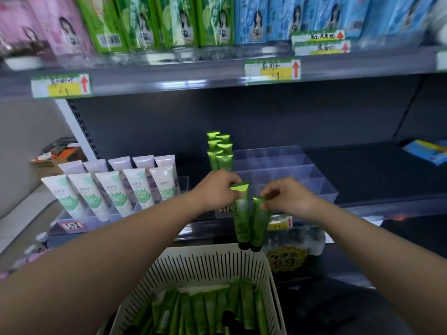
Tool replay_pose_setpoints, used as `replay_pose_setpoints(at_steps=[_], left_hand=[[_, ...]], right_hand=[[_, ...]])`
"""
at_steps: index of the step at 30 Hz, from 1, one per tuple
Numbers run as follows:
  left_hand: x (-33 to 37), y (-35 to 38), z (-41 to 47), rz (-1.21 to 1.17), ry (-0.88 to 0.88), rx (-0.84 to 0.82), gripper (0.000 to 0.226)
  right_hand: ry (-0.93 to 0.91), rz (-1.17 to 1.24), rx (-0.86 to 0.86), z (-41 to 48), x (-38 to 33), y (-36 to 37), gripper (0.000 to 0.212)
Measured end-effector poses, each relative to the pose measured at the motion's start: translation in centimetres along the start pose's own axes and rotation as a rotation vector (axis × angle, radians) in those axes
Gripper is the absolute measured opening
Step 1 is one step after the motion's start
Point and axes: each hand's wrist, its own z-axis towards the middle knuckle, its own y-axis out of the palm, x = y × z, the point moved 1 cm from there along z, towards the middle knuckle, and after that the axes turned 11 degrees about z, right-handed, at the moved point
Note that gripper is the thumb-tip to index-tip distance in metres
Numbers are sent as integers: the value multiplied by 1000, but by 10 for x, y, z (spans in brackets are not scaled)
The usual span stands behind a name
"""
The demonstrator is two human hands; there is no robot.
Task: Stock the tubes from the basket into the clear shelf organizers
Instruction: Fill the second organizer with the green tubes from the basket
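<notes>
At far left, a pale wall [26, 141] borders the shelving unit, and an open cardboard box [52, 163] of mixed items sits low beside the unit's perforated upright [79, 131]. The grey upper shelf [169, 79] carries, from left to right, pink cartons [48, 27], green cartons [154, 22] and blue cartons [302, 18]; yellow-and-green price tags [60, 85] are clipped to its front edge. On the dark middle shelf [362, 170], white tubes [111, 192] stand cap-down in two rows in a clear tiered holder at left. To their right, a column of stocked green tubes [220, 151] stands in the leftmost lane of the clear shelf organizer [314, 184], whose transparent dividers extend rightward. In front of the organizer, the left grip [215, 189] is curled round the crimped top of the first green tube [242, 213], which hangs cap-down. Just beside it, the right grip [287, 197] pinches the top of the second green tube [260, 221], also cap-down; the two black caps hang side by side above the far rim of the cream slotted basket [193, 267]. The basket, at lower centre, holds many more loose green tubes [210, 308] lying in it. Right of the basket, a yellow label [286, 259] reading 9.9 shows on the level below, and a blue packet [428, 151] lies at the far right of the middle shelf.
</notes>
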Motion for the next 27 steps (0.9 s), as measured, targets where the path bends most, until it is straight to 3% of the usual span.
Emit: replay_pose_setpoints(at_steps=[8, 27], left_hand=[[18, -37, 41, -27, -40, 47, 27], [-10, -50, 138, 97, -21, 160, 28]], right_hand=[[-84, 179, 56, 22, -29, -41, 8], [-233, 173, 145, 123, -30, -68, 16]])
